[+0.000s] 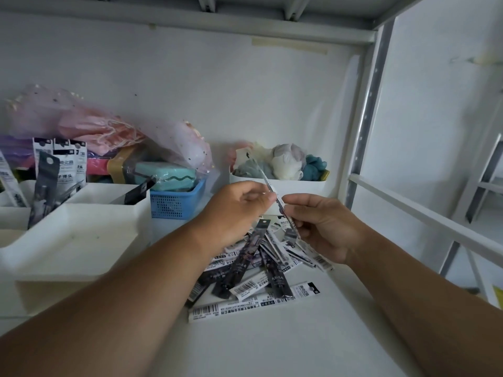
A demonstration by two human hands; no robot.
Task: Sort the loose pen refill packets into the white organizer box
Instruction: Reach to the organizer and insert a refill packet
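A pile of loose pen refill packets (261,270), black ones and white ones with barcodes, lies on the white shelf below my hands. My left hand (239,208) and my right hand (324,227) both pinch one long thin refill packet (269,183), held edge-on and tilted above the pile. The white organizer box (81,235) stands at the left with several compartments; its rear compartments hold upright packets (46,186), black and white.
A blue mesh basket (177,202) with a teal item sits behind the organizer, under pink plastic bags (89,123). A white bin (299,186) of soft toys stands at the back. A shelf post (364,118) and a rail (424,219) are at right.
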